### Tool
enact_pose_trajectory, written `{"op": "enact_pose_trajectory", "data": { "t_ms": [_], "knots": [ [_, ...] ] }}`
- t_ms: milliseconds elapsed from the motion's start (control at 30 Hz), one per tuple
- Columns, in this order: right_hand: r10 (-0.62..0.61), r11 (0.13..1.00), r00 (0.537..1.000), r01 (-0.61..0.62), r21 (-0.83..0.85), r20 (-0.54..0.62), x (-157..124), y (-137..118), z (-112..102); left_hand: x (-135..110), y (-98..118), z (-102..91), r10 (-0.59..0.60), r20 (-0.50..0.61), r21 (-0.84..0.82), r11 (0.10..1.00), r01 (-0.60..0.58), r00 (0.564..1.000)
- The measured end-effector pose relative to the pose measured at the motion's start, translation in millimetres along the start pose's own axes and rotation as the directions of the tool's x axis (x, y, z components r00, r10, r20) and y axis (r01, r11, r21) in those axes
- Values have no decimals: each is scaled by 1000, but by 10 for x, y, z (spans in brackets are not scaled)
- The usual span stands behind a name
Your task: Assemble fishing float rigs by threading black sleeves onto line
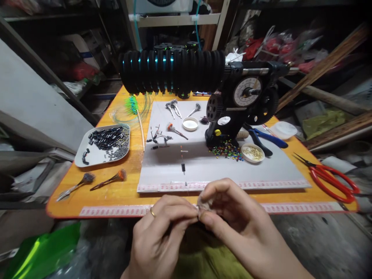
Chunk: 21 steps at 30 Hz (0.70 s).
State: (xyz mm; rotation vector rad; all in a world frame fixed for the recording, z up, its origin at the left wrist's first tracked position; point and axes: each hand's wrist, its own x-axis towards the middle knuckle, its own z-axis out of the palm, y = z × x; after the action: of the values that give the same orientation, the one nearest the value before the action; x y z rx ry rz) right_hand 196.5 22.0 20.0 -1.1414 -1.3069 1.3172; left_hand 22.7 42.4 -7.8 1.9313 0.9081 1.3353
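Both hands meet just in front of the table's near edge. My left hand, with a ring on one finger, pinches one end of a small whitish, crumpled-looking piece. The thumb and curled forefinger of my right hand close around its other side. Fingers hide much of the piece, so its kind is unclear. Just beyond, on the grey board, lie a small black cylinder with thin wire ends and a tiny grey bit.
A white tray of black and grey pieces stands left. A black roller machine spans the back. Coloured beads, a dish of gold bits, blue-handled pliers and red scissors lie right. Measuring tape lines the front edge.
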Motion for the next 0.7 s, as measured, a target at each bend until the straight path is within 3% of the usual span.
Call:
{"op": "enact_pose_trajectory", "data": {
  "t_ms": [133, 200, 367, 567, 700],
  "knots": [
    [47, 999, 997, -47, 2, 63, 17, -35, -40, -64, 18, 42, -258, -60, -263, 936, 234, 964],
    [60, 998, 992, -57, -23, 111, 16, -56, -62, -84, 36, 50, -322, -64, -369, 887, 277, 945],
    [98, 994, 979, -87, -72, 176, 31, -99, -101, -58, 79, 32, -344, -85, -458, 847, 270, 935],
    [114, 990, 963, -90, -109, 243, 96, -110, -141, 13, 55, -84, -289, 60, -394, 873, 289, 955],
    [126, 986, 956, -92, -138, 265, 115, -125, -165, 37, 30, -130, -264, 84, -383, 882, 275, 961]
  ]
}}
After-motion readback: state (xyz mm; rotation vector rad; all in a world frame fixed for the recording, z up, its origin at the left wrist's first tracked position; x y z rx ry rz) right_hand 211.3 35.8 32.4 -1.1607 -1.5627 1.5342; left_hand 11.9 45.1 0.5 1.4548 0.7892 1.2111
